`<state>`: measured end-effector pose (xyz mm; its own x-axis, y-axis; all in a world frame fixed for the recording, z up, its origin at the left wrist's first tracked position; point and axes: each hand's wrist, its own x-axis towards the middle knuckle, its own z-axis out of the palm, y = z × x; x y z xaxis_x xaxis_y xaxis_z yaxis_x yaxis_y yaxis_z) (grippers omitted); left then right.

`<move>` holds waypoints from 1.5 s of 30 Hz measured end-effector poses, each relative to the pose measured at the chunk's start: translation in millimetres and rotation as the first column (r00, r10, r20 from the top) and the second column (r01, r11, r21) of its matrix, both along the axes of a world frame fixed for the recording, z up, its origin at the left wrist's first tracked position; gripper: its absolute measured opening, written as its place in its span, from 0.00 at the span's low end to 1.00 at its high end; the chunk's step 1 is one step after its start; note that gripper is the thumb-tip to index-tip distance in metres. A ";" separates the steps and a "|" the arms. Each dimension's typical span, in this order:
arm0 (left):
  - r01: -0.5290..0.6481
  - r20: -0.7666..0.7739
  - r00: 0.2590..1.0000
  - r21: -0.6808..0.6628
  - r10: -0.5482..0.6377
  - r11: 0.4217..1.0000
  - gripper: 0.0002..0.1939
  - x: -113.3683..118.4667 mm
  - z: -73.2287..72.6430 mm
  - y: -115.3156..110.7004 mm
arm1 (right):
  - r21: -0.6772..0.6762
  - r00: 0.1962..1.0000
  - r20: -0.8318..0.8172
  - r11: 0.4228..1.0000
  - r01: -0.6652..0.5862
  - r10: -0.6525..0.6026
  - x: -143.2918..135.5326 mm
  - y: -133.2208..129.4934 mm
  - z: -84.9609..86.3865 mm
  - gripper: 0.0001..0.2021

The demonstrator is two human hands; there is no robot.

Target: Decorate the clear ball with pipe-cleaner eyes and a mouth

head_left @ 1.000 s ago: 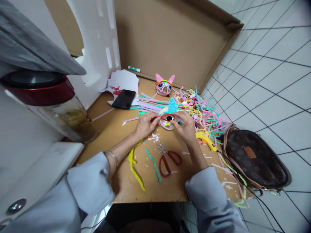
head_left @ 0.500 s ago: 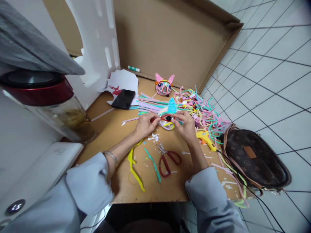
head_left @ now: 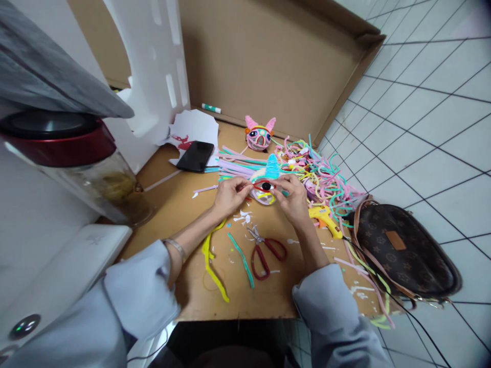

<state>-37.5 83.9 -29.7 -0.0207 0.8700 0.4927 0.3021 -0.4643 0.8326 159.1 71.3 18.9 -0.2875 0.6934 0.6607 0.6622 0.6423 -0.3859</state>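
Observation:
Between my hands lies a small round craft face (head_left: 272, 167) with a blue fuzzy ear on top and a black-and-white eye (head_left: 266, 186). A red pipe cleaner (head_left: 259, 182) runs around that eye. My left hand (head_left: 232, 196) pinches its left end between thumb and forefinger. At the right end, the fingers of my right hand (head_left: 292, 198) close on the red strip beside the eye, partly covering the face. Toward me lie red-handled scissors (head_left: 264, 250), a teal pipe cleaner (head_left: 241, 259) and a yellow pipe cleaner (head_left: 210, 266).
A finished-looking pink-eared face (head_left: 258, 137) stands behind. Loose pipe cleaners (head_left: 326, 179) pile up on the right, near a yellow glue gun (head_left: 325, 221) with its cord and a brown handbag (head_left: 406, 250). To the left are a phone (head_left: 196, 156) and a glass jug (head_left: 115, 191).
Both hands stay almost in place around the eye. The left fingertips shift very slightly on the red pipe cleaner; everything else looks the same.

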 end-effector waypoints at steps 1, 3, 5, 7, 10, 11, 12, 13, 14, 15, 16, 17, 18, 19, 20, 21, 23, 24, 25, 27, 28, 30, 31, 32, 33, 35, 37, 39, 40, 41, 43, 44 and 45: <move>-0.005 -0.004 1.000 0.016 0.005 1.000 0.11 -0.2 0.0 -0.1 | 0.007 1.000 0.004 1.000 0.003 -0.003 -0.1 0.0 -0.2 0.09; -0.016 -0.022 1.000 0.050 0.017 0.999 0.11 -0.7 0.3 -0.5 | 0.020 1.000 0.011 1.000 0.007 -0.007 -0.3 0.1 -0.5 0.09; -0.030 -0.046 0.998 0.079 0.033 0.996 0.11 -1.3 0.8 -1.0 | 0.026 1.000 0.016 1.000 0.008 -0.009 -0.4 0.3 -0.6 0.09; -0.044 -0.062 0.997 0.096 0.050 0.994 0.11 -1.6 1.2 -1.3 | 0.022 1.000 0.020 1.000 0.006 -0.007 -0.3 0.4 -0.4 0.09; -0.053 -0.037 0.998 0.086 0.056 0.995 0.11 -1.3 0.9 -1.0 | 0.010 0.999 0.028 1.000 0.019 -0.020 -0.4 0.4 -0.1 0.09; -0.049 -0.016 0.999 0.074 0.050 0.996 0.11 -0.9 0.6 -0.8 | 0.011 0.999 0.030 1.000 0.027 -0.028 -0.5 0.2 -0.1 0.09; -0.043 0.009 0.999 0.058 0.042 0.997 0.11 -0.4 0.2 -0.5 | 0.013 0.999 0.032 0.999 0.035 -0.035 -0.7 0.1 0.0 0.09; -0.034 0.034 0.999 0.040 0.032 0.999 0.11 0.2 -0.2 -0.2 | 0.016 0.999 0.034 0.999 0.039 -0.039 -0.9 -0.1 0.0 0.09; -0.025 0.059 0.998 0.020 0.024 0.999 0.11 0.8 -0.7 0.1 | 0.019 0.999 0.034 0.999 0.039 -0.039 -1.2 -0.2 -0.1 0.09; -0.020 0.083 0.996 0.001 0.020 1.000 0.11 1.3 -1.1 0.4 | 0.022 0.999 0.032 0.999 0.035 -0.035 -1.4 -0.3 -0.2 0.09; -0.016 0.104 0.994 -0.016 0.018 1.000 0.11 1.8 -1.5 0.6 | 0.026 0.999 0.029 0.999 0.028 -0.029 -1.6 -0.4 -0.3 0.09; -0.014 0.121 0.993 -0.030 0.018 0.999 0.11 2.1 -1.8 0.7 | 0.031 0.999 0.026 0.999 0.022 -0.023 -1.8 -0.5 -0.5 0.09; -0.014 0.134 0.991 -0.040 0.019 0.999 0.11 2.4 -2.0 0.7 | 0.036 1.000 0.024 0.999 0.018 -0.018 -2.0 -0.6 -0.5 0.09; -0.014 0.147 0.989 -0.046 0.020 0.999 0.11 2.6 -2.1 0.6 | 0.039 1.000 0.024 0.999 0.017 -0.018 -2.1 -0.7 -0.6 0.09; -0.010 0.160 0.987 -0.052 0.018 0.999 0.11 2.6 -2.3 0.6 | 0.040 0.999 0.027 0.999 0.020 -0.021 -2.2 -0.9 -0.5 0.09; -0.005 0.173 0.985 -0.056 0.015 0.998 0.11 2.7 -2.4 0.5 | 0.040 0.999 0.029 0.999 0.026 -0.027 -2.3 -1.0 -0.4 0.09; 0.010 0.202 0.979 -0.061 0.003 0.998 0.10 2.7 -2.6 0.6 | 0.038 0.999 0.035 0.998 0.040 -0.041 -2.6 -1.4 -0.1 0.09; 0.021 0.218 0.976 -0.061 -0.008 0.998 0.10 2.7 -2.8 0.8 | 0.038 0.998 0.035 0.998 0.044 -0.046 -2.8 -1.6 0.1 0.09; 0.036 0.232 0.972 -0.058 -0.022 0.998 0.10 2.7 -2.9 1.0 | 0.039 0.998 0.036 0.998 0.045 -0.047 -3.0 -1.8 0.2 0.09; 0.059 0.243 0.969 -0.042 -0.047 0.997 0.10 2.7 -3.2 1.4 | 0.038 0.998 0.034 0.998 0.043 -0.044 -3.6 -2.2 0.3 0.09; 0.065 0.236 0.970 -0.032 -0.055 0.997 0.10 2.6 -3.4 1.6 | 0.038 0.999 0.032 0.998 0.043 -0.044 -3.9 -2.5 0.2 0.09; 0.053 0.194 0.980 -0.004 -0.052 0.999 0.09 2.4 -3.8 1.7 | 0.036 0.998 0.030 0.998 0.046 -0.047 -4.6 -3.1 0.0 0.09; 0.040 0.167 0.985 0.017 -0.042 0.999 0.08 2.1 -4.0 1.7 | 0.034 0.998 0.030 0.998 0.049 -0.050 -4.9 -3.4 -0.1 0.09; 0.023 0.139 0.990 0.044 -0.028 0.999 0.08 1.7 -4.2 1.8 | 0.032 0.998 0.030 0.998 0.052 -0.053 -5.1 -3.6 -0.2 0.09; 0.006 0.110 0.994 0.078 -0.014 0.997 0.08 1.2 -4.2 1.8 | 0.030 0.998 0.032 0.998 0.053 -0.054 -5.2 -3.9 -0.2 0.09; -0.026 0.052 0.998 0.160 0.018 0.987 0.07 0.0 -4.0 1.8 | 0.028 0.998 0.037 0.998 0.054 -0.055 -5.5 -4.2 0.0 0.09; -0.045 0.003 0.999 0.233 0.045 0.972 0.06 -1.2 -3.2 1.7 | 0.028 0.998 0.042 0.998 0.054 -0.055 -5.9 -4.6 0.5 0.09; -0.049 -0.027 0.998 0.264 0.058 0.963 0.07 -2.0 -2.1 1.4 | 0.025 0.997 0.045 0.998 0.055 -0.056 -6.4 -5.1 1.2 0.10; -0.048 -0.034 0.998 0.263 0.059 0.964 0.07 -2.2 -1.6 1.2 | 0.023 0.997 0.045 0.998 0.055 -0.056 -6.7 -5.4 1.6 0.10; -0.045 -0.039 0.998 0.254 0.057 0.966 0.07 -2.4 -1.1 1.0 | 0.021 0.997 0.046 0.998 0.056 -0.057 -6.9 -5.7 2.0 0.10; -0.041 -0.037 0.998 0.223 0.050 0.974 0.08 -2.5 -0.6 0.7 | 0.014 0.997 0.051 0.998 0.061 -0.062 -7.4 -6.4 2.4 0.10; -0.039 -0.032 0.998 0.202 0.046 0.979 0.08 -2.5 -0.5 0.7 | 0.010 0.996 0.054 0.998 0.064 -0.064 -7.6 -6.7 2.5 0.10; -0.038 -0.023 0.999 0.180 0.043 0.983 0.08 -2.5 -0.6 0.8 | 0.006 0.996 0.058 0.998 0.066 -0.066 -7.7 -6.8 2.5 0.10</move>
<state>-39.9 84.7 -30.2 -0.0386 0.7661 0.6415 0.3449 -0.5923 0.7281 151.4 64.4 21.4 -0.2790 0.7092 0.6475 0.7243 0.5981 -0.3430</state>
